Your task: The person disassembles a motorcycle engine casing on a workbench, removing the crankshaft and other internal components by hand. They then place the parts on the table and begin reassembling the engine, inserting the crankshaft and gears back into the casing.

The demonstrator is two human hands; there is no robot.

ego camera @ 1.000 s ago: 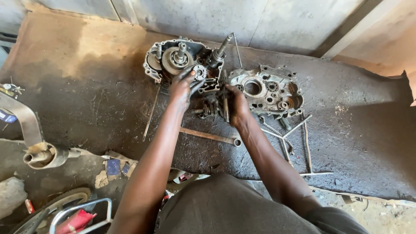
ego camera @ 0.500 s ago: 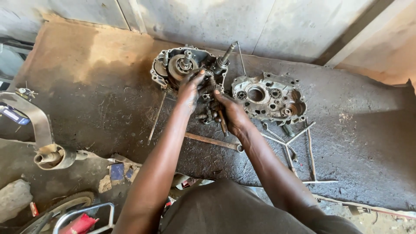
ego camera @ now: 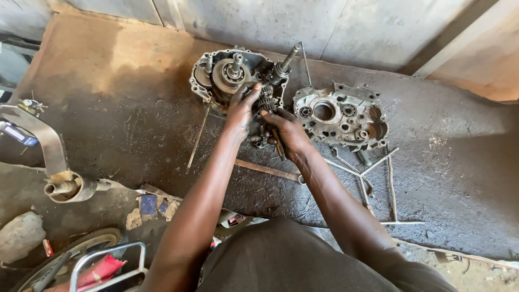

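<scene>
1. Head view looks down on a dark, oily mat (ego camera: 135, 124) spread over the floor.
2. Crankcase half (ego camera: 230, 75) with gears and shafts lies at twelve o'clock; its bare mate (ego camera: 340, 116) sits just beside it at two o'clock.
3. Left hand (ego camera: 240, 111) curls its fingers over the gear cluster (ego camera: 266, 103) at the casing's edge.
4. Right hand (ego camera: 286, 135) closes partly around the same cluster from below.
5. Long studs (ego camera: 389, 184) lie scattered at four o'clock.
</scene>
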